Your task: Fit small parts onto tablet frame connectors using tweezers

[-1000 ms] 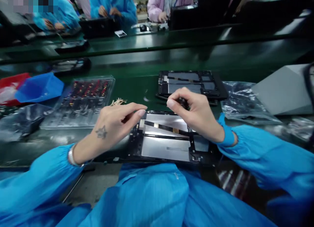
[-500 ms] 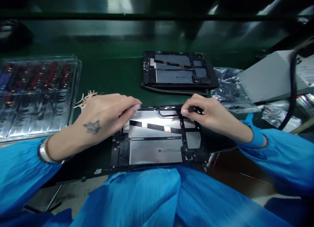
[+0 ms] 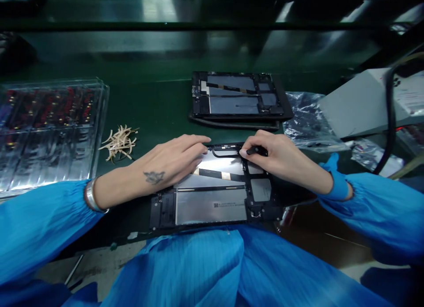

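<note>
Tablet frame point(image 3: 212, 201) lies on table point(image 3: 159, 104) beneath both hands. Left hand point(image 3: 172, 163), flat and open, has slid further onto it; right hand point(image 3: 281, 154) still pinches black cable point(image 3: 225, 153) at the frame's far edge, now pressed lower.

You've got a black frame point(image 3: 212, 196) with silver panels and a black-gold strip; at 12 o'clock a matching black frame point(image 3: 238, 97); green belt point(image 3: 155, 99), tan bands point(image 3: 119, 142) at 10, your sleeves blue

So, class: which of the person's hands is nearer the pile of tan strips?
Left. The left hand lies just right of the strips, fingers on the open tablet; the right hand is farther right.
</note>
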A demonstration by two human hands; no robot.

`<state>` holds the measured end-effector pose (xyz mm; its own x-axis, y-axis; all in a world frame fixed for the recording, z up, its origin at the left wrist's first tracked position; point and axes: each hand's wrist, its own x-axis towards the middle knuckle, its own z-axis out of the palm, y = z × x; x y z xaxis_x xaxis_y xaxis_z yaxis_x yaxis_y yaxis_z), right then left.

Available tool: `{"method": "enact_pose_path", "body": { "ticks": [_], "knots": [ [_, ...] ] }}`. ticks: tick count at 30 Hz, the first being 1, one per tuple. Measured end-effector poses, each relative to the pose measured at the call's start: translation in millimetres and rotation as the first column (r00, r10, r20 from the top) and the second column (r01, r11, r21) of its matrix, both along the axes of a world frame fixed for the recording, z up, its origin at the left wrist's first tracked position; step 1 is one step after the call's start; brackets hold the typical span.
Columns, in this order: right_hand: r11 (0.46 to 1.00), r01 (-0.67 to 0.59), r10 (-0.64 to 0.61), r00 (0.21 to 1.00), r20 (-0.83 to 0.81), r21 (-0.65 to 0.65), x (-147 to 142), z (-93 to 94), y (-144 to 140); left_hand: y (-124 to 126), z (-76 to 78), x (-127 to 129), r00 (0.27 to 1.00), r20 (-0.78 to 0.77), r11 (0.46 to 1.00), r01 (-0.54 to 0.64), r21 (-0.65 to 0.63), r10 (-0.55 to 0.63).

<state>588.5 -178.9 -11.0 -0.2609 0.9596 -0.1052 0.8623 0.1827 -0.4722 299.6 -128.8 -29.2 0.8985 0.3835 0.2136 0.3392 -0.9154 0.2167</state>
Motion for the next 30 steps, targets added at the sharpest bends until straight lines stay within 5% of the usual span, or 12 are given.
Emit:
{"method": "enact_pose_path", "body": {
  "ticks": [19,30],
  "knots": [
    [1.000,-0.010,0.009,1.000,0.020,0.020,0,-3.7,-1,5,-9.7,5,0.985,-0.131,0.975,0.136,0.178,-0.114],
    [0.997,-0.008,0.010,1.000,-0.028,0.077,-1,0.6,0,5,-1.8,10,0.976,-0.153,0.891,0.204,0.406,-0.154]
  ]
}}
